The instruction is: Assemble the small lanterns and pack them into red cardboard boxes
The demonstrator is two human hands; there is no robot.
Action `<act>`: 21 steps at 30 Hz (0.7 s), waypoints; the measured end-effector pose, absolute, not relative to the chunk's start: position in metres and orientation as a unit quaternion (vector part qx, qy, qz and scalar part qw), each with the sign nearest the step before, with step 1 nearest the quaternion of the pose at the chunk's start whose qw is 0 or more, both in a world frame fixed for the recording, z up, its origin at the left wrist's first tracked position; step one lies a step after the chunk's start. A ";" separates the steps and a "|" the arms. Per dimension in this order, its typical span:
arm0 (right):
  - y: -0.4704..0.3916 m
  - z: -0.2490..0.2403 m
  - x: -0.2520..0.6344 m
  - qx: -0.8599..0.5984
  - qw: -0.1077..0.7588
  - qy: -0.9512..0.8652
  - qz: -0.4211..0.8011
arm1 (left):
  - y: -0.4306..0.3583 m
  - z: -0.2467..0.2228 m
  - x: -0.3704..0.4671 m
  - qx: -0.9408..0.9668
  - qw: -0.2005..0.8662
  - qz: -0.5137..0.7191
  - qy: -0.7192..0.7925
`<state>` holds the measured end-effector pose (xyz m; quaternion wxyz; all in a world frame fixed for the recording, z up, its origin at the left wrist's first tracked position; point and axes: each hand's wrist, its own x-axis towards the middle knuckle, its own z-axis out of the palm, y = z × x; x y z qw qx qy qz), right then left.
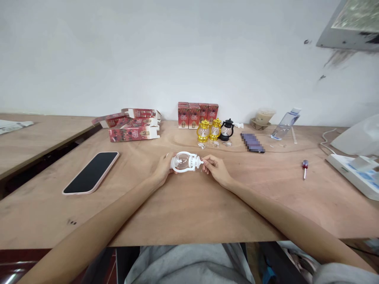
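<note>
A small white lantern point(182, 162) with a clear globe lies on its side above the table, its pointed top to the right. My left hand point(164, 167) is wrapped round its base. At the pointed top, my right hand point(215, 169) has its fingers pinched together. A small thin piece shows at those fingertips, too fine to name for certain. Beyond the hands stand two gold lanterns point(203, 131) and a black lantern point(226, 130), upright side by side. Small metal bits point(203, 145) lie in front of them.
Red boxes point(194, 116) stand against the wall; opened red boxes point(133, 132) lie left of them. Phones lie at left point(91, 173) and right point(252, 142). A screwdriver point(304, 169), a bottle point(286, 124), a cup point(264, 116) and a power strip point(355, 173) are on the right.
</note>
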<state>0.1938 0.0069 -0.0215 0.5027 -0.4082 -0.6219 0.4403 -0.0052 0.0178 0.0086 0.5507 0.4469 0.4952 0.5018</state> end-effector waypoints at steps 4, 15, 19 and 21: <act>0.009 -0.023 0.194 -0.410 0.496 -0.625 0.441 | 0.018 0.007 -0.005 0.440 0.541 0.517 0.497; 0.004 -0.019 0.195 -0.455 0.473 -0.654 0.376 | 0.017 0.004 -0.003 0.461 0.525 0.540 0.469; -0.003 -0.014 0.193 -0.516 0.454 -0.667 0.288 | 0.011 0.007 0.002 0.451 0.488 0.573 0.479; -0.004 -0.013 0.193 -0.524 0.457 -0.668 0.266 | 0.010 0.008 0.003 0.447 0.472 0.583 0.487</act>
